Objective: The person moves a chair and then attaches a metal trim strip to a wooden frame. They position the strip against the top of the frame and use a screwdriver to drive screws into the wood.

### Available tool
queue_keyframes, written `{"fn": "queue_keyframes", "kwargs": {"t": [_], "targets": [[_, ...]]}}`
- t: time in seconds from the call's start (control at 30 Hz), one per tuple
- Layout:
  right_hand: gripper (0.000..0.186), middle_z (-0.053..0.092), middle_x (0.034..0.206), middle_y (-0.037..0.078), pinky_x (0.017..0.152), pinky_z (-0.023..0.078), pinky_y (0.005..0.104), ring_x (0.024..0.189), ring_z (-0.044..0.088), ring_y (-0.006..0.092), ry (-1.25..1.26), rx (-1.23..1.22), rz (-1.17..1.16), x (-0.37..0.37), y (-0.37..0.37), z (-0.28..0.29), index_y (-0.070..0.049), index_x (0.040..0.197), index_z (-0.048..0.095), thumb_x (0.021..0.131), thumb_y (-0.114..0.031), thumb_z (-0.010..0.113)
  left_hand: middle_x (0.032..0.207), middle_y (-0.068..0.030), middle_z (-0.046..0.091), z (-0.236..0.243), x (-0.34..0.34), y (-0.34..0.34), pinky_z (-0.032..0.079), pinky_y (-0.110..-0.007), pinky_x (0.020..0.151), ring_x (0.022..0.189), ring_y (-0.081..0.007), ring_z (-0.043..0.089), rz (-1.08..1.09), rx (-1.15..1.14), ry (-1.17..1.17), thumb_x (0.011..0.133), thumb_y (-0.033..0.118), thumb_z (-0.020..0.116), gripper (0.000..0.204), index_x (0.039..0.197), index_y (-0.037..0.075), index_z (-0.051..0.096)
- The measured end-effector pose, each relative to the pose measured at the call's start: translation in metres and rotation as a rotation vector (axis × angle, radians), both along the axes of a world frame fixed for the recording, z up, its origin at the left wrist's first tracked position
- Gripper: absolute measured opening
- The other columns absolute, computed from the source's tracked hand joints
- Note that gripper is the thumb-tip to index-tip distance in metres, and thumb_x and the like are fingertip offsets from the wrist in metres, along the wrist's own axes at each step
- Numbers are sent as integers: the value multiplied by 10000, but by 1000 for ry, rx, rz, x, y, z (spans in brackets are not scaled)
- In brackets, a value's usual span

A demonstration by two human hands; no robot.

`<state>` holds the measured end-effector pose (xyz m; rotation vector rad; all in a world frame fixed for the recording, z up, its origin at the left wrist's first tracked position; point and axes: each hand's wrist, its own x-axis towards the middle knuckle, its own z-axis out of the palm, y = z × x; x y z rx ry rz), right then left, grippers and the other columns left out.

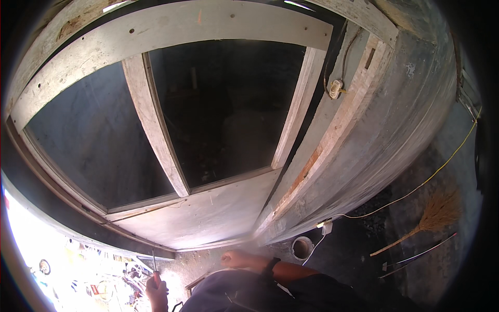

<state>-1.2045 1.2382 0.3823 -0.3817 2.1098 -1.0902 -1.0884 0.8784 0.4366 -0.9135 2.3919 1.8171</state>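
At the lower left, my left hand (157, 295) is closed around the red handle of a screwdriver (157, 277). The tool stands upright, its thin metal shaft pointing up past the lower edge of the door. My right hand (236, 258) is curled into a fist in front of my body, with a dark band on the wrist. Whether anything is inside that fist cannot be seen. Beyond both hands stands a pale wooden door (208, 216) with dark open panels, split by an upright bar (156, 125).
The wooden door frame (338, 130) runs up on the right, with a socket fitting (337, 89) hanging from a cable. A round container (301, 248) stands by the wall. A straw broom (436, 213) and a yellow cord (416, 187) are farther right. Bright clutter (99, 286) lies at left.
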Motion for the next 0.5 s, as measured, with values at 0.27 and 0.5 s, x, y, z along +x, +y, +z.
{"fn": "queue_keyframes", "kwargs": {"t": [0.27,0.5], "targets": [[514,679,1092,163,840,508,350,950,664,233,8,9,6,1,1,2,3,1218,595,886,-387,634,753,-31,570,-1,2,0,455,-229,492,592,-95,546,-14,21,10,866,120,621,215,1049,16,580],[523,683,1080,163,837,507,353,940,667,229,77,19,15,3,3,-5,3,1211,600,877,-397,641,743,-23,566,1,2,3,455,-232,516,595,-92,535,-11,-14,44,865,130,625,201,1029,19,590]]}}
